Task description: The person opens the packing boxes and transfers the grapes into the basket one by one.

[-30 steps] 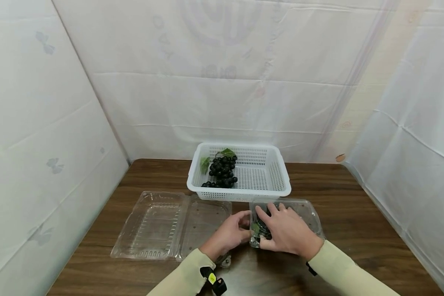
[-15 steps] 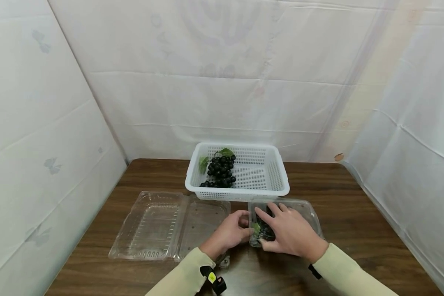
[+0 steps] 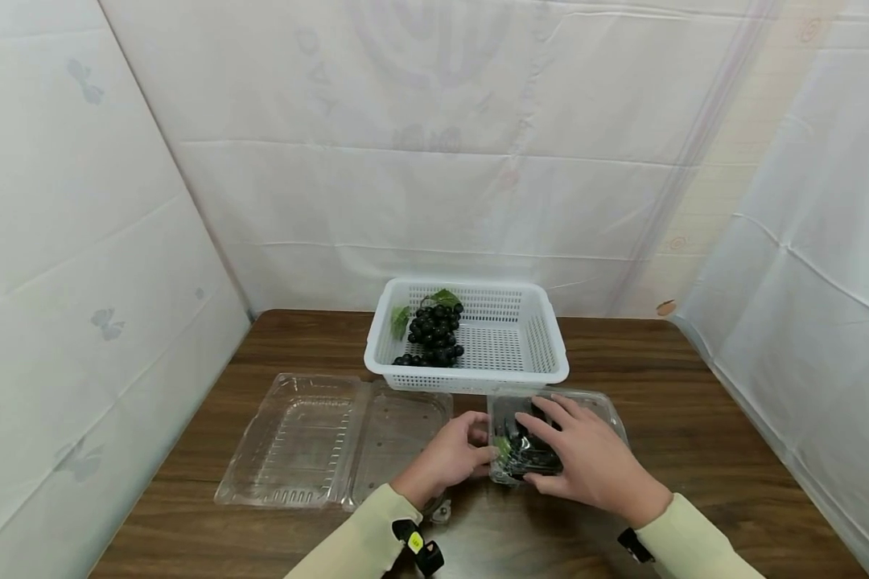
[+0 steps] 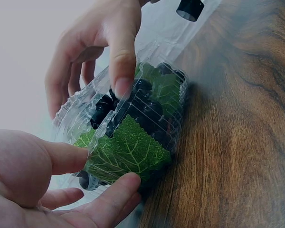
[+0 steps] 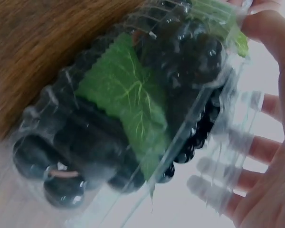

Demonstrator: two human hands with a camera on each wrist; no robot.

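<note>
A clear plastic clamshell box [image 3: 510,466] of black grapes [image 5: 185,52] lies folded over at the right, its lid down. Green leaves [image 4: 133,147] press against the inside of its walls. At the box's left end, the thumb and fingers of my left hand [image 3: 449,454] hold the end wall and rim. My right hand [image 3: 594,454] lies over the lid with fingers spread, its thumb at the front rim. Part of the box is hidden beneath this hand. In the right wrist view, a leaf tip pokes out at the box's seam.
An unfolded clear clamshell box [image 3: 351,458] lies on the wooden table [image 3: 717,450] at the left. Behind stands a white perforated basket [image 3: 558,342] with another bunch of black grapes [image 3: 434,330] in its left half. White sheeting [image 3: 434,201] encloses the back and sides.
My right hand has slid right along the lid, and more of the grapes show through it. My left hand stays at the box's left end.
</note>
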